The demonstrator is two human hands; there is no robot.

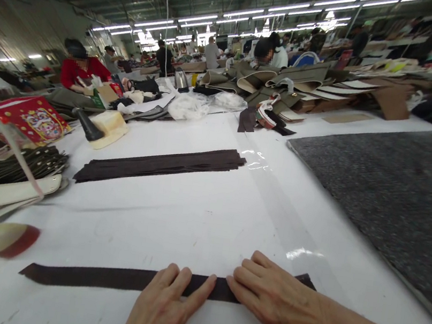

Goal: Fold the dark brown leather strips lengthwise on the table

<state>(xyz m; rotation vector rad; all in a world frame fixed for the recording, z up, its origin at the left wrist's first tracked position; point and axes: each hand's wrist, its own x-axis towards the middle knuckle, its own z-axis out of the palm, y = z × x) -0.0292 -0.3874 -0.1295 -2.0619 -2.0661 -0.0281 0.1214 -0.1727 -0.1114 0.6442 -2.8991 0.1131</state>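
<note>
A long dark brown strip (101, 277), which looks like fabric or thin leather, lies flat across the near part of the white table (174, 221). My left hand (166, 306) rests over its middle, fingers bent and apart, pressing on it. Just to the right, my right hand (276, 303) has its fingers curled together on the same strip; their tips are partly hidden. The strip's right end shows beyond the right hand's knuckles. Farther back lies a stack of similar dark strips (162, 166).
At left are a squeeze bottle with a green nozzle (5, 239), a pale strap (4, 192), dark straps (8, 166) and a black-handled tool (89, 126). A dark grey mat (390, 193) covers the right side. Material piles and people (83, 69) are farther back.
</note>
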